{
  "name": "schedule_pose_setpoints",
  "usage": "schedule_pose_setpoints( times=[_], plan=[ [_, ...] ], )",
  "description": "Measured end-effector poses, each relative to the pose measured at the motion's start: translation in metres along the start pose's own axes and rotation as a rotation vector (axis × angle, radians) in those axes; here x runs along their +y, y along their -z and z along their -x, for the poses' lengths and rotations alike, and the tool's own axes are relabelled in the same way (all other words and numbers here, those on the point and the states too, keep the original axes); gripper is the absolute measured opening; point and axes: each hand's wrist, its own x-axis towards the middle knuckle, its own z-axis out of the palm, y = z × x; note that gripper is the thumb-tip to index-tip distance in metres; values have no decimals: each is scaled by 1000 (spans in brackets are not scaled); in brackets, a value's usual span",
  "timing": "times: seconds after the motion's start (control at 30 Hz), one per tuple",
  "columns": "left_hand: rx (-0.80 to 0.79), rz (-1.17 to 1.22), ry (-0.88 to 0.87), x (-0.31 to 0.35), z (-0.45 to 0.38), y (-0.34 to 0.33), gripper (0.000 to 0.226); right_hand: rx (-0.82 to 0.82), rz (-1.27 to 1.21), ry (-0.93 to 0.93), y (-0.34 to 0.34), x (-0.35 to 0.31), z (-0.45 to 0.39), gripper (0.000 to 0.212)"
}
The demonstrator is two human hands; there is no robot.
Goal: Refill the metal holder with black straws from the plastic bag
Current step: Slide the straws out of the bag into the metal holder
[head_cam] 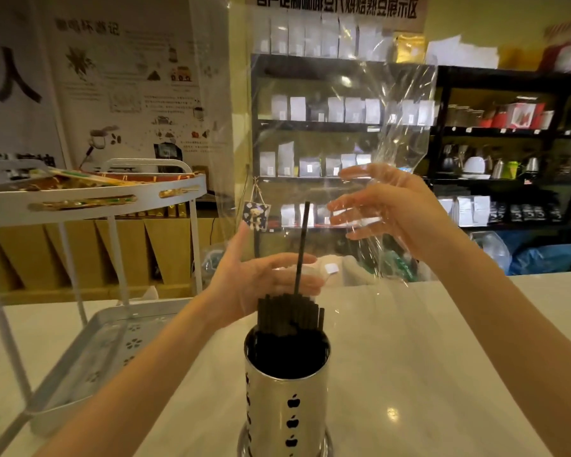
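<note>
A shiny metal holder [287, 390] with apple-shaped cutouts stands on the counter at bottom centre, packed with black straws [289, 316]. One single straw [302, 245] sticks up much higher than the rest. My left hand [261, 282] is just behind the straws, fingers stretched out flat and thumb up, gripping nothing. My right hand [389, 212] hovers above and to the right with its fingers spread. The clear plastic bag [399, 127] rises in front of it; its film lies over my fingers, and I see no pinch on it. No straws show inside the bag.
A white two-tier rack [89, 199] stands at the left, its lower metal tray [112, 341] close to the holder. The pale counter [442, 357] extends right. Dark shelves [508, 133] with packets and kettles fill the background.
</note>
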Motion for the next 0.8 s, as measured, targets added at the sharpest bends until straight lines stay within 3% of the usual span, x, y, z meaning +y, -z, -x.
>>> schedule_pose_setpoints(
  times=[0.37, 0.57, 0.8],
  plan=[
    [-94, -37, -82, 24, 9, -9, 99, 36, -40, 65, 2, -22, -14, 27],
    [-20, -107, -112, 27, 6, -12, 95, 27, 13, 102, 4, -31, -22, 27],
    [49, -116, -403, 43, 5, -11, 94, 144, 30, 200, 9, -42, -24, 30]
  ],
)
